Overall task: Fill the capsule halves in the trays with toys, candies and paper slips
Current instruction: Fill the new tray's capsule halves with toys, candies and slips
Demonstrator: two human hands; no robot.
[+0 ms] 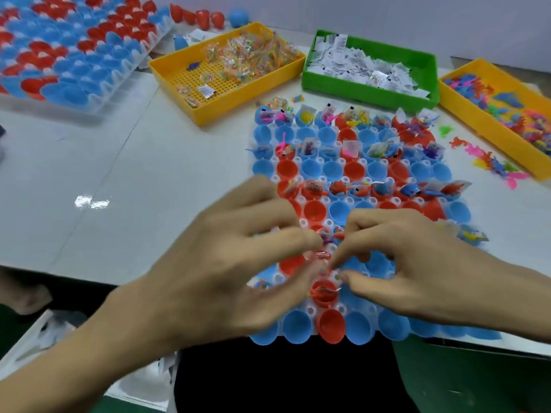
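Observation:
A clear tray [323, 200] of blue and red capsule halves lies in front of me. Its far rows hold toys, candy packets and paper slips, with rows of bare halves between them. My left hand [238, 257] and my right hand [411, 263] meet over the tray's near rows. Their fingertips pinch a small clear candy packet [323, 257], which is blurred. Beside the fingertips is a purple toy [327, 241]. Just below them, a red capsule half [325, 293] holds an orange toy.
A yellow bin [250, 93] of candy packets, a green bin [366, 90] of paper slips and a yellow bin [489, 135] of small toys stand behind the tray. Loose toys [492, 165] lie beside it. A second tray [98, 99] of capsule halves sits at the back left.

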